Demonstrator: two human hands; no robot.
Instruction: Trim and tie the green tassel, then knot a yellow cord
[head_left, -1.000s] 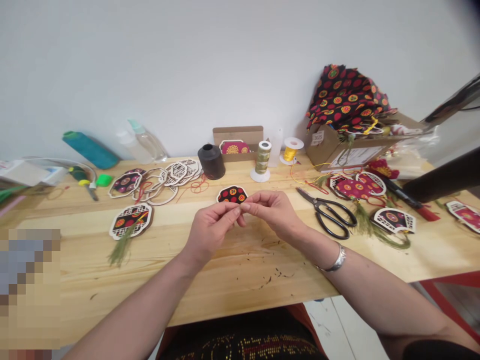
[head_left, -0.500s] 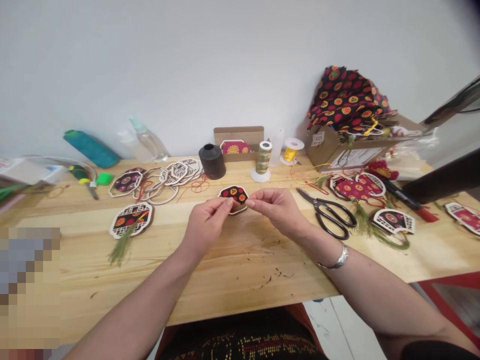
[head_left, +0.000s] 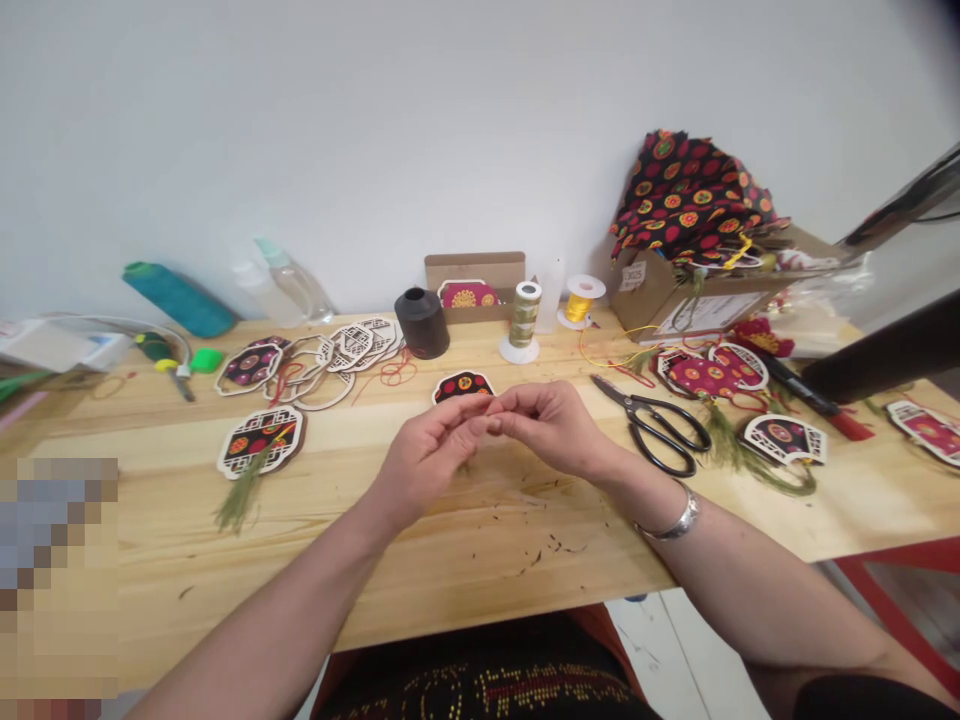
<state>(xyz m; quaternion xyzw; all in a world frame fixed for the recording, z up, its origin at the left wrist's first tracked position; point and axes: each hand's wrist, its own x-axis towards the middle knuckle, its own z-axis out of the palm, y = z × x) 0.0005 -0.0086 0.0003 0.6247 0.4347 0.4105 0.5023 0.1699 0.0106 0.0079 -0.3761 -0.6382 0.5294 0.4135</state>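
My left hand (head_left: 435, 450) and my right hand (head_left: 551, 425) meet over the middle of the table, fingertips pinched together and touching. What they pinch is too small and hidden to name; a bit of greenish thread seems to show under the fingers. Just behind them lies a black ornament with red and orange flower patterns and a pale frame (head_left: 463, 384), its near part covered by my hands. Black-handled scissors (head_left: 660, 425) rest on the wood to the right of my right hand.
At the back stand a black thread cone (head_left: 422, 322), an olive thread spool (head_left: 525, 318) and a yellow spool (head_left: 581, 302). Left lie a tasselled ornament (head_left: 261, 442) and pale cut-out frames (head_left: 364, 343). A cardboard box (head_left: 675, 300) holds patterned cloth (head_left: 694, 200). More ornaments (head_left: 712, 372) lie right.
My hands have drawn together until the fingertips touch, and my left hand has turned. They now cover more of the black ornament behind them.
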